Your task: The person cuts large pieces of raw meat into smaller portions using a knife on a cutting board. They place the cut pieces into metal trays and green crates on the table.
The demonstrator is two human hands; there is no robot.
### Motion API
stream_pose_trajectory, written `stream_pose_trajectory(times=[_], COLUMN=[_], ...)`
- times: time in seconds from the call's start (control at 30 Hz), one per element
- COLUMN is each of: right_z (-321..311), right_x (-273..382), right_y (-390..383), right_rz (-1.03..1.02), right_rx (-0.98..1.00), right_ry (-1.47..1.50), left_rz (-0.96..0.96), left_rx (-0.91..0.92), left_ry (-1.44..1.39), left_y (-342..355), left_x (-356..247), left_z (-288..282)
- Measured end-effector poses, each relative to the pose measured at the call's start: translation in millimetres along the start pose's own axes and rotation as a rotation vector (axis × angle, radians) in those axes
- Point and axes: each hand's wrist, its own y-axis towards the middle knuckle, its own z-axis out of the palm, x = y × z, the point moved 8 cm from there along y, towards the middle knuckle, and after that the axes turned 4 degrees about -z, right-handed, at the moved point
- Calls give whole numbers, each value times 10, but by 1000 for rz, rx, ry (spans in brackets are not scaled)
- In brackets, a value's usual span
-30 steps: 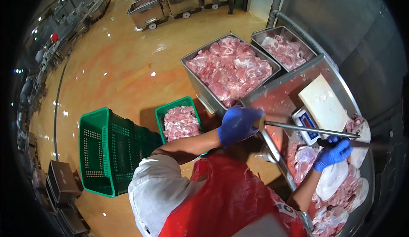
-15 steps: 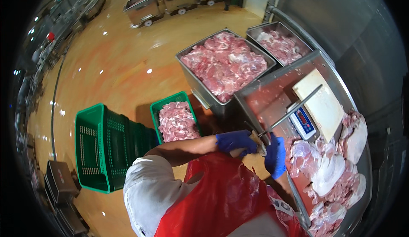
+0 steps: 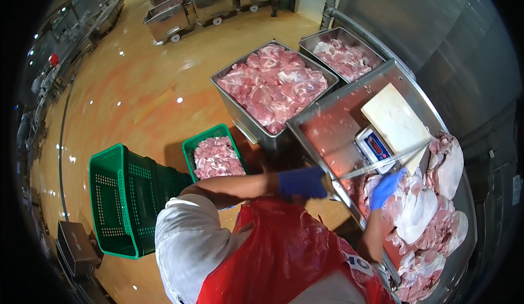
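Observation:
My left hand (image 3: pixel 303 183), in a blue glove, is closed round the handle of a long sharpening steel. The steel's rod (image 3: pixel 376 165) is smeared by motion and stretches right across the metal table, over the scale and the white board. My right hand (image 3: pixel 386 188), also gloved in blue, is blurred beside the rod, over the near pieces of meat. Its fingers are smeared, and I cannot make out what it holds. Large pale and pink cuts of meat (image 3: pixel 417 214) lie piled along the right side of the table. A digital scale (image 3: pixel 375 144) sits against the white cutting board (image 3: pixel 394 117).
A deep metal bin (image 3: pixel 275 85) and a shallower one (image 3: pixel 344 58), both holding meat, adjoin the table (image 3: pixel 327 124). Left of me stand a green crate (image 3: pixel 240 154) with meat trimmings and stacked green crates (image 3: pixel 131 195). Wheeled metal carts (image 3: pixel 210 3) stand far off.
My right hand has moved right and up, away from my left hand and over the meat. The steel has swung down to a flatter angle. The view has shifted slightly.

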Motion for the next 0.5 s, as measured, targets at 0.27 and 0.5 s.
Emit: stream_pose_trajectory(times=[0.27,0.5], right_z=[-536,13], right_x=[-255,799], right_y=[-270,-325], right_rz=[281,-323], right_rx=[-224,19], right_ry=[317,-161], left_rz=[-676,-413], left_rx=[-766,-732], left_ry=[1053,1124], left_y=[-777,-314], left_x=[79,-470], left_z=[-684,-712])
